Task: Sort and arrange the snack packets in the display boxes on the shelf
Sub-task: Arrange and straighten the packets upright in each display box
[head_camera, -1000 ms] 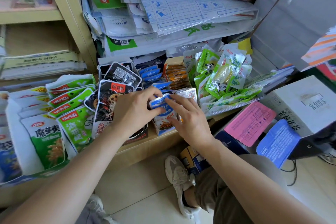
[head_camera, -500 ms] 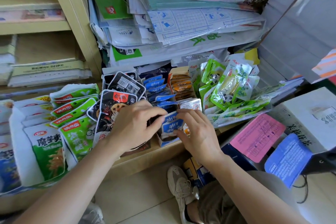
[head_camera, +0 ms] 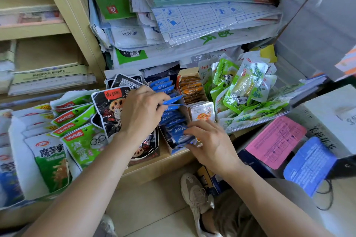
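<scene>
On a wooden shelf, the right hand curls its fingers round the front of a row of blue snack packets standing in a narrow display box. Just behind, the left hand pinches one raised blue packet mid-row. Black packets lie left; orange packets and green panda packets sit beyond, right.

One left hand, one right hand — two in all. Between them one narrow box of blue packets, too tightly packed to count. Beyond the right hand one carton of orange packets; right of it one pink sheet, one blue sheet.
</scene>
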A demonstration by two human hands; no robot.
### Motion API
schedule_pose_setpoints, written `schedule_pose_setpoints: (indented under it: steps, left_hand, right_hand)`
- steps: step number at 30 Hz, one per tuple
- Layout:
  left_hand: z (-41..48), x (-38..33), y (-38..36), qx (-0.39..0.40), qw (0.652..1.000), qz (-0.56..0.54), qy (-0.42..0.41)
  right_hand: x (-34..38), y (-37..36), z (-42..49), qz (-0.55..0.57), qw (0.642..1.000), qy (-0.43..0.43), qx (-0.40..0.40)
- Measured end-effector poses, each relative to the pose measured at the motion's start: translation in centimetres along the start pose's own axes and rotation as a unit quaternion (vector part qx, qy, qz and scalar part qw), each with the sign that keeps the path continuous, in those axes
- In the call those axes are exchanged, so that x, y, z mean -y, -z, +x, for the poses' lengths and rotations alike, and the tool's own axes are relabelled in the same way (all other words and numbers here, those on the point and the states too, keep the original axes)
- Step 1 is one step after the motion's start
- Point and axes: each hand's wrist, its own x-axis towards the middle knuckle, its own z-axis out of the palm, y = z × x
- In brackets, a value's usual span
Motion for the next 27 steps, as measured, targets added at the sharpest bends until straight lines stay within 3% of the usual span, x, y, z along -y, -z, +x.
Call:
schedule_pose_setpoints:
  steps: [8,14,19,24,27]
  left_hand:
    - [0.0,-0.6,-0.2,0.047,0.995,0.085,0.019]
    - [-0.1,-0.4,0.4,0.075,0.996,0.042,-0.007]
    - [0.0,-0.9,-0.1,0.109,0.990,0.091,-0.003]
    - [-0.3,0.0,1.0,0.178,0.979,-0.057,-0.078]
    - [-1.1,-0.1,0.9,0.190,0.973,-0.076,-0.110]
  right_hand:
    - [0.5,1.2,-0.6,0.017,1.000,-0.009,0.025]
    - [0.5,1.9,-0.7,0.054,0.998,0.007,-0.031]
    - [0.4,1.2,-0.6,0.060,0.996,0.019,-0.061]
    - [0.1,0.5,0.3,0.080,0.994,0.016,-0.075]
    - [0.0,0.4,0.9,0.104,0.992,-0.006,-0.064]
